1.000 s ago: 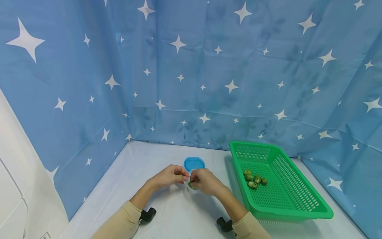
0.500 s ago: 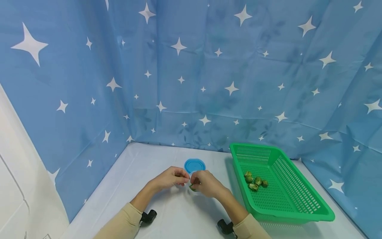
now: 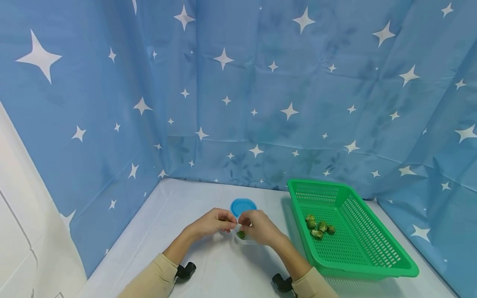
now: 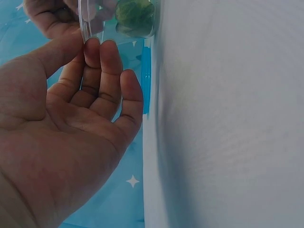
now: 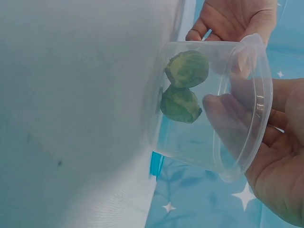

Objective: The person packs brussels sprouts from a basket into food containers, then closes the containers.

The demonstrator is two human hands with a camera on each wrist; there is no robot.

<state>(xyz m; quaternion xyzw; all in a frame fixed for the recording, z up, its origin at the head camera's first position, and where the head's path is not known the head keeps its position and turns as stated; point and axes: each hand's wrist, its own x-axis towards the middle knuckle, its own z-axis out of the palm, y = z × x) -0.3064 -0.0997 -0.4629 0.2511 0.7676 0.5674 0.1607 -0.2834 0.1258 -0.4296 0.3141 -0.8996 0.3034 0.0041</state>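
A small clear plastic container [image 5: 190, 149] stands on the white table with two Brussels sprouts [image 5: 183, 104] at its bottom, one against the other. My left hand [image 3: 214, 221] pinches the container's rim between thumb and fingertips, from the left side. Over the opening, my right hand [image 3: 258, 227] reaches in from the right. Its fingers [image 5: 216, 107] show through the clear wall, loosely bent, above the sprouts and holding nothing. Just behind the container lies a round blue lid [image 3: 243, 206].
To the right stands a large green plastic basket [image 3: 357, 271] with several more Brussels sprouts [image 3: 317, 234] in its left part. A blue curtain with white stars [image 3: 238, 82] borders the table [image 3: 201, 269] at the back and sides.
The right hand has let go of a Brussels sprout, which now lies in the container, and the hand has risen slightly. The left hand has stayed at the rim.
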